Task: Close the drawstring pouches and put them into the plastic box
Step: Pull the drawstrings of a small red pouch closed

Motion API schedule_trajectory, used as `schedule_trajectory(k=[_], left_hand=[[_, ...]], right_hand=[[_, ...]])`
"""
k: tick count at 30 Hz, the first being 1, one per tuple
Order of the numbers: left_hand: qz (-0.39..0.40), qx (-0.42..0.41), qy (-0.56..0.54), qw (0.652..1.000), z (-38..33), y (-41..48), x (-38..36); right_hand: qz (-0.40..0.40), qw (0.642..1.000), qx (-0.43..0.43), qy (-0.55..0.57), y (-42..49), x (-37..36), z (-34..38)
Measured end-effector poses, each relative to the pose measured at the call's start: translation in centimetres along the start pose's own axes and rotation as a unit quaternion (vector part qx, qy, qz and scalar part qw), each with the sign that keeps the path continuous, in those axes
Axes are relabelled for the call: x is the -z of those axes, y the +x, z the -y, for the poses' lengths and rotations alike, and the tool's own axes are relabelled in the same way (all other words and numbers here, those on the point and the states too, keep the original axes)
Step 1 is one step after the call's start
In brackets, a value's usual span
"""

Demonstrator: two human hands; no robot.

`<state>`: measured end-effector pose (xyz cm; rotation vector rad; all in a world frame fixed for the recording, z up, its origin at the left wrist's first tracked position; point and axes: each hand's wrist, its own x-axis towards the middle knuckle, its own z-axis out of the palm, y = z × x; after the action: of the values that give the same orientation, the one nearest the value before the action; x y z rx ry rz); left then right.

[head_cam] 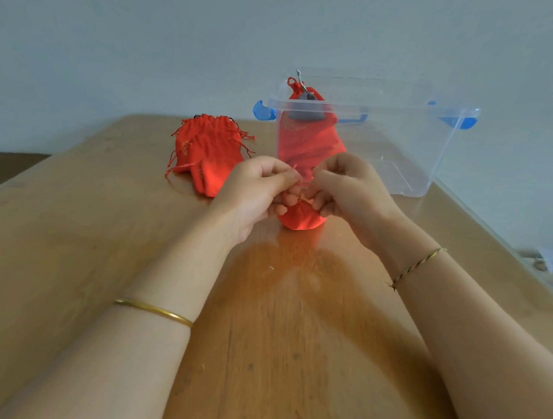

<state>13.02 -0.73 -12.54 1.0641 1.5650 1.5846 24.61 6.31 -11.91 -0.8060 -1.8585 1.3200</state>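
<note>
Several red pouches (206, 149), one plastic box (407, 147), two hands (256, 191).

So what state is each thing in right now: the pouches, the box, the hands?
Pouch in hands: resting on the table, strings being pinched at its top.
Pile of red pouches: lying loose on the table, outside the box.
Pouches in box: already inside, leaning against the left wall.
Plastic box: open, no lid on.
Left hand: pinching the strings.
Right hand: pinching the strings.
</note>
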Motion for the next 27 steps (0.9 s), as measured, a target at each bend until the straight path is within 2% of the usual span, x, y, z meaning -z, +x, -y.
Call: schedule_trajectory(k=[5,10,16,20,23,27], left_hand=[[-0.041,0.017,-0.016,0.999,0.16,0.16,-0.16],[-0.059,0.014,-0.016,0.998,0.01,-0.02,-0.16],[-0.07,0.012,-0.027,0.997,-0.25,-0.11,-0.32],[-0.106,-0.033,0.029,0.993,-0.29,-0.01,-0.15],[-0.135,-0.098,0.063,0.984,-0.54,-0.02,-0.29],[-0.182,-0.104,0.036,0.977,-0.5,0.26,-0.23]], right_hand=[[-0.021,0.984,0.119,-0.134,0.13,-0.34,-0.83],[-0.033,0.963,0.175,-0.202,0.18,-0.56,-0.96],[-0.06,0.919,0.248,-0.302,0.1,-0.81,-0.59],[-0.05,0.91,0.255,-0.323,0.24,-0.83,-0.72],[-0.051,0.925,0.237,-0.294,0.06,-0.66,-0.6],[-0.05,0.947,0.19,-0.254,0.24,-0.23,-0.77]])
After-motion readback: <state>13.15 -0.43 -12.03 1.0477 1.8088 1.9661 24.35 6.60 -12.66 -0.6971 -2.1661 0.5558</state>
